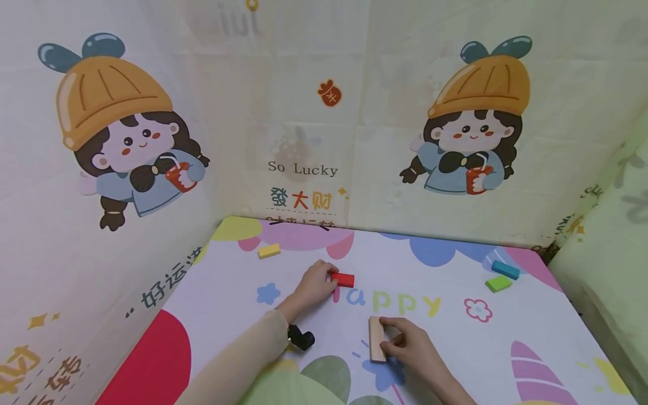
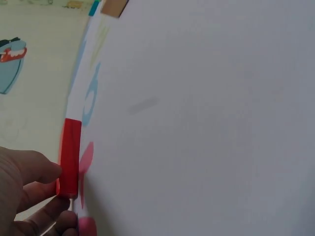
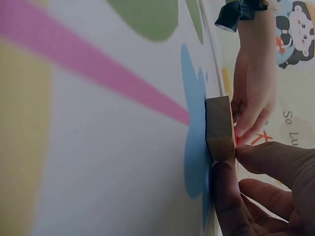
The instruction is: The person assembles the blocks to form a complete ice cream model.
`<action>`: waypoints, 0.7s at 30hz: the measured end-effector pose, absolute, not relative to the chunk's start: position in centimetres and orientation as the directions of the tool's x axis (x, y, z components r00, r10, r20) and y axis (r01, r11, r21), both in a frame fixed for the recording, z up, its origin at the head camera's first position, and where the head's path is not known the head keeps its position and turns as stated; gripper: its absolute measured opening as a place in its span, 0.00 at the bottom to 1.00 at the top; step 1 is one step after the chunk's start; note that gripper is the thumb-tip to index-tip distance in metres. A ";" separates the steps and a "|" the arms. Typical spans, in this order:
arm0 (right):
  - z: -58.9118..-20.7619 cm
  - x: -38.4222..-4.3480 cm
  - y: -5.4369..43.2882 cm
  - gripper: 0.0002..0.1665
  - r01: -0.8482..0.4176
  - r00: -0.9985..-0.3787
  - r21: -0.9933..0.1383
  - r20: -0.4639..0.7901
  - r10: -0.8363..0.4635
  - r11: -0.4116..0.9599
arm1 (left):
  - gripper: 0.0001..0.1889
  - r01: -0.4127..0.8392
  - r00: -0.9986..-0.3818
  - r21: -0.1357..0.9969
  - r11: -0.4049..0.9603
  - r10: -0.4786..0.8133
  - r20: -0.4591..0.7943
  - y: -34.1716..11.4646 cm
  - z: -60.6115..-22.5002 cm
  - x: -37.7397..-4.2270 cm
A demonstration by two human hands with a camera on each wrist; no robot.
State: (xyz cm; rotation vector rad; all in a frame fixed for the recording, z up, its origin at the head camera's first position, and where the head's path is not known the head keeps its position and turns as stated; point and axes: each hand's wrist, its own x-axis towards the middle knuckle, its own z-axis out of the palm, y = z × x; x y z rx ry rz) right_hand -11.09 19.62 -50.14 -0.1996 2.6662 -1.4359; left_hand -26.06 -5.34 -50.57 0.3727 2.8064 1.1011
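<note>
My left hand point(image 1: 316, 283) pinches one end of a small red block point(image 1: 345, 279) above the printed "Happy" lettering. In the left wrist view, thumb and fingers hold the lower end of that red block point(image 2: 70, 157). Nearer to me, a longer plain wooden block point(image 1: 377, 340) lies lengthwise away from me, and my right hand point(image 1: 409, 344) has thumb and forefinger at its right side. The right wrist view shows the wooden block point(image 3: 220, 128) from its end, with fingertips point(image 3: 243, 153) against it; whether it is lifted off the table I cannot tell.
A yellow block point(image 1: 269, 251) lies at the back left. Blue point(image 1: 505, 269) and green point(image 1: 499, 283) blocks lie close together at the back right. A printed cloth wall point(image 1: 374, 185) rises behind the patterned table. A black wrist camera point(image 1: 302, 338) sits on the left wrist.
</note>
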 end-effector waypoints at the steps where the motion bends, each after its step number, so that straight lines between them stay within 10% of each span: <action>1: -50.2 -11.1 19.5 0.29 -0.066 -0.986 -0.834 -0.030 -0.165 0.548 | 0.16 0.195 -0.963 0.678 0.709 0.270 -0.006 -5.1 -50.6 -25.9; 21: -49.6 -10.8 18.3 0.23 0.032 -0.993 -0.791 -0.092 -0.067 0.611 | 0.13 0.343 -0.919 0.601 0.722 0.390 0.056 -1.9 -51.1 -23.6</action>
